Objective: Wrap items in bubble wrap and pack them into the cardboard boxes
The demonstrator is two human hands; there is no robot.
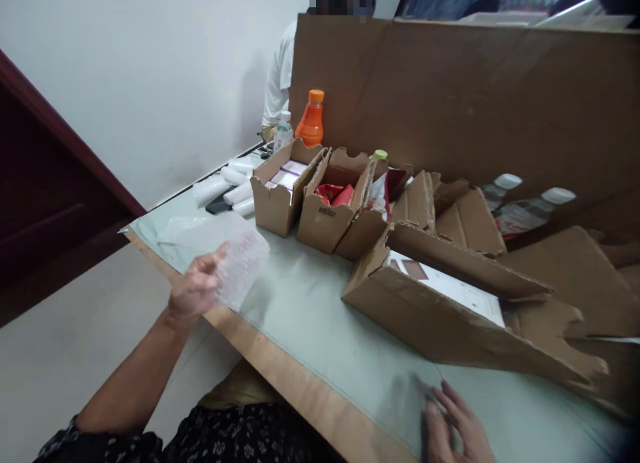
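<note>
My left hand (196,288) is raised over the table's near-left edge, fingers closed on a clear bubble-wrap bag (239,266) that is blurred by motion. My right hand (456,428) lies flat on the pale green table top (320,330) near the front edge, fingers stretched out, on a faint clear plastic sheet (405,403). Just beyond it lies a long, torn cardboard box (450,310) on its side with a white item inside.
Three open cardboard boxes (320,196) hold white and red packets. White rolls (233,183), an orange bottle (311,120), small clear bottles (520,206) and a tall cardboard wall (475,96) stand behind. A person in white (280,76) sits at the far end.
</note>
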